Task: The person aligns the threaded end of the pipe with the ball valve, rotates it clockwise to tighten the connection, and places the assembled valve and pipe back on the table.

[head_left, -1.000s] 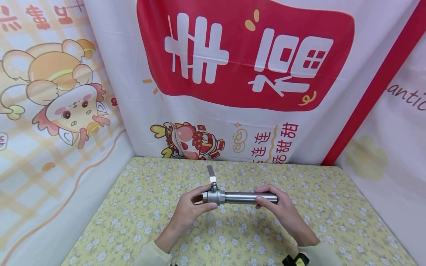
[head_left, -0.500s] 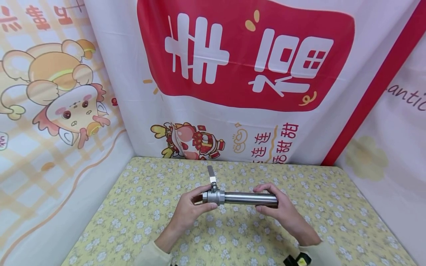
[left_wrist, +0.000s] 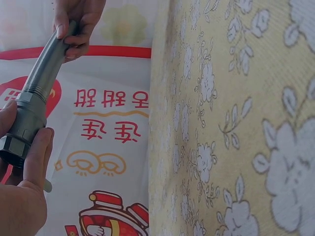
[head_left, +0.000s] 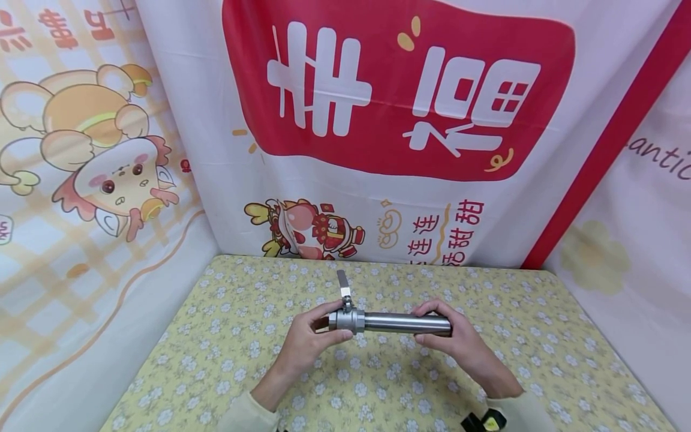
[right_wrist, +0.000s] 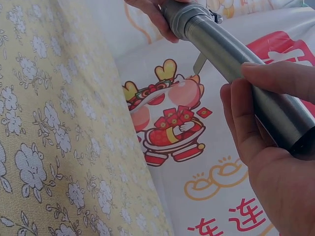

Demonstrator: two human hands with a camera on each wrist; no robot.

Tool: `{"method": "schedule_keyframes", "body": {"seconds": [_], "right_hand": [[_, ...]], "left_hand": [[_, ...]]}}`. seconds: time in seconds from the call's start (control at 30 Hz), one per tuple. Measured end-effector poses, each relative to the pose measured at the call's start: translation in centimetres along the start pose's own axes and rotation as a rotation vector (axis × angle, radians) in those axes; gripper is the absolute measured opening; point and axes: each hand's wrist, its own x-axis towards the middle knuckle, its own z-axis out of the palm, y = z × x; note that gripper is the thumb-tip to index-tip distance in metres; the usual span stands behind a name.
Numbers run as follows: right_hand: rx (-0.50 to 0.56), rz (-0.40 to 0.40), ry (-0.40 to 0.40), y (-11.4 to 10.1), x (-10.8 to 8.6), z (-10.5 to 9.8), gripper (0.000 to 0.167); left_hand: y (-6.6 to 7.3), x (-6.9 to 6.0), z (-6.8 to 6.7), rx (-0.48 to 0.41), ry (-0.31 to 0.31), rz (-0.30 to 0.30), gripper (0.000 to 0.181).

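A metal ball valve (head_left: 348, 320) with a flat lever (head_left: 343, 283) pointing up and away is joined to a steel pipe (head_left: 391, 322), held roughly level above the table. My left hand (head_left: 305, 339) grips the valve body between thumb and fingers. Around the pipe's far right end my right hand (head_left: 464, 342) curls its thumb and fingers. In the left wrist view threads (left_wrist: 35, 91) show where the pipe (left_wrist: 48, 64) meets the valve (left_wrist: 24, 125). The right wrist view shows the right hand's fingers (right_wrist: 241, 113) under the pipe (right_wrist: 221, 46).
A yellow flowered cloth (head_left: 216, 384) covers the table. Behind it hangs a white curtain (head_left: 205, 150) with a red printed panel, and printed sheets stand at the left (head_left: 108, 288) and right (head_left: 648, 240).
My right hand has shifted its fingers and thumb on the pipe, the thumb moving down to its near side. The pipe's right end has dipped slightly. The left hand keeps its place.
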Motion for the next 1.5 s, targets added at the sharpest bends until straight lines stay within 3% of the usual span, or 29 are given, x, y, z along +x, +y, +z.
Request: {"method": "schedule_keyframes", "body": {"seconds": [0.6, 0.97, 1.5], "right_hand": [[-0.057, 0.007, 0.034, -0.19, 0.08, 0.19, 0.042], [-0.02, 0.017, 0.041, -0.07, 0.11, 0.2, 0.04], [-0.026, 0.089, 0.094, -0.05, 0.45, 0.66, 0.041]], "left_hand": [[0.13, -0.05, -0.02, -0.012, -0.002, -0.005, 0.062], [0.12, -0.09, 0.0, -0.012, -0.001, 0.0, 0.063], [0.09, -0.01, 0.1, -0.012, -0.01, 0.004, 0.063]]}}
